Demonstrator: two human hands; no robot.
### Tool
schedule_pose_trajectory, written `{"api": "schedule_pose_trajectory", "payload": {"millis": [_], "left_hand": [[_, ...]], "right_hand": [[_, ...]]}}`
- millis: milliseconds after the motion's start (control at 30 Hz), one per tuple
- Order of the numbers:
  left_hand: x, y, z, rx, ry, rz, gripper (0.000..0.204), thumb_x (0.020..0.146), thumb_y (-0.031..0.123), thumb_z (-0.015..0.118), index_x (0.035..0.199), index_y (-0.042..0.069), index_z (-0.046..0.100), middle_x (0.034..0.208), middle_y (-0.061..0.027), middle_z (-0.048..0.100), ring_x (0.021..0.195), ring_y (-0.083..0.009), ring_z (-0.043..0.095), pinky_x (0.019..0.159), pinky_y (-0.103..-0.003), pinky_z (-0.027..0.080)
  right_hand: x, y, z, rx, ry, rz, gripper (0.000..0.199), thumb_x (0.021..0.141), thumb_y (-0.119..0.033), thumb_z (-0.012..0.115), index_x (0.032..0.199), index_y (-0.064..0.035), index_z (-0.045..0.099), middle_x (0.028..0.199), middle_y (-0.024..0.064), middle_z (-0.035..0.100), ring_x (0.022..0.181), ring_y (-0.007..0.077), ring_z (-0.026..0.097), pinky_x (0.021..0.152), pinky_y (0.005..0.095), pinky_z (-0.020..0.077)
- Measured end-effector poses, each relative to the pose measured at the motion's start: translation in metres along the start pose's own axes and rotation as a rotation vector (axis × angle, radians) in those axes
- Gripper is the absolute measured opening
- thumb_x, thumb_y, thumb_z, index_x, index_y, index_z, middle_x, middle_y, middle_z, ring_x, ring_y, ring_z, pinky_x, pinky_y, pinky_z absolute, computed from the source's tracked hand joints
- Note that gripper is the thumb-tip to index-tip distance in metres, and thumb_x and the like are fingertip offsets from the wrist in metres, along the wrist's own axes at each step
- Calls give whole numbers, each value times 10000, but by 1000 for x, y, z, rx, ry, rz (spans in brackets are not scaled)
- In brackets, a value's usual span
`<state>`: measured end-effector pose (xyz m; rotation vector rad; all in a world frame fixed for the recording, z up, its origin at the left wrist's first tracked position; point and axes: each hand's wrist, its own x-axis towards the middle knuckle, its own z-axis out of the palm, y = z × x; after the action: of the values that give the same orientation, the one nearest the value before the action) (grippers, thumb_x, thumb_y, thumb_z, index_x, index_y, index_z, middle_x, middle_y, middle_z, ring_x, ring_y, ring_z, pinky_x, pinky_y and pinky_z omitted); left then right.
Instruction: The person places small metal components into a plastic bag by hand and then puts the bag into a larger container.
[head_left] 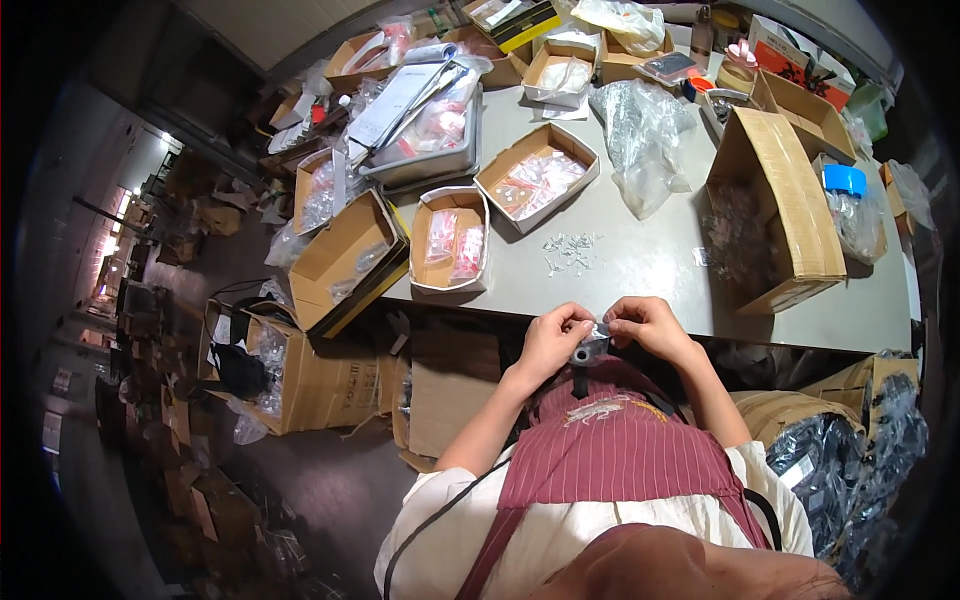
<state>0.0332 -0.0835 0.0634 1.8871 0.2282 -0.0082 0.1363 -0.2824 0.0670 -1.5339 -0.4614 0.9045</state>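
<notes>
My left hand [556, 338] and my right hand [648, 328] meet at the table's near edge, fingers closed in a pinch. Between them is a small, shiny, translucent piece [600, 329] that looks like a little plastic bag; the fingers partly cover it. Just below sits a dark grey object with a round black opening [583, 354], whose kind I cannot make out. Ahead of my hands, a loose scatter of small silvery parts [571, 253] lies on the grey table [640, 262].
Left of the parts stand an open carton with red-and-clear bags [450, 275] and a larger one [575, 201]. A grey bin [420, 172] holds papers and bags. Plastic sheeting [645, 145] lies behind; a tall cardboard box [785, 200] stands at right. Cartons [335, 385] crowd the floor.
</notes>
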Motion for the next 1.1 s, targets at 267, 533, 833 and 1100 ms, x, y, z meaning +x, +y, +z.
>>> {"api": "schedule_pose_trajectory", "payload": {"millis": [267,533,833,1100], "left_hand": [[2,-11,-1,-142,0,-26,120,969,76,665,1040,-18,688,875,-30,721,816,-65,659,722,-226,522],[4,-19,0,-129,-5,-8,112,968,81,671,1030,-11,681,884,-25,719,810,-62,650,714,-225,516],[-1,-13,2,-44,25,-60,184,932,126,692,1052,-13,673,927,-101,733,825,-148,688,732,-300,540],[-8,22,-6,491,359,317,179,927,194,703,1003,33,685,911,-127,700,803,-265,676,717,-359,532]], "right_hand": [[-1,1,3,29,2,-14,105,951,-33,654,1019,45,679,819,58,682,729,114,651,659,272,541],[-3,-3,10,-86,-57,17,154,983,-130,657,977,23,675,719,48,648,630,103,616,580,271,498],[-3,-4,14,-198,-25,-48,207,980,-195,669,922,3,656,696,45,641,610,100,572,559,282,465],[0,5,16,-272,104,-192,228,950,-222,690,898,-3,654,687,51,626,632,106,538,592,300,452]]}}
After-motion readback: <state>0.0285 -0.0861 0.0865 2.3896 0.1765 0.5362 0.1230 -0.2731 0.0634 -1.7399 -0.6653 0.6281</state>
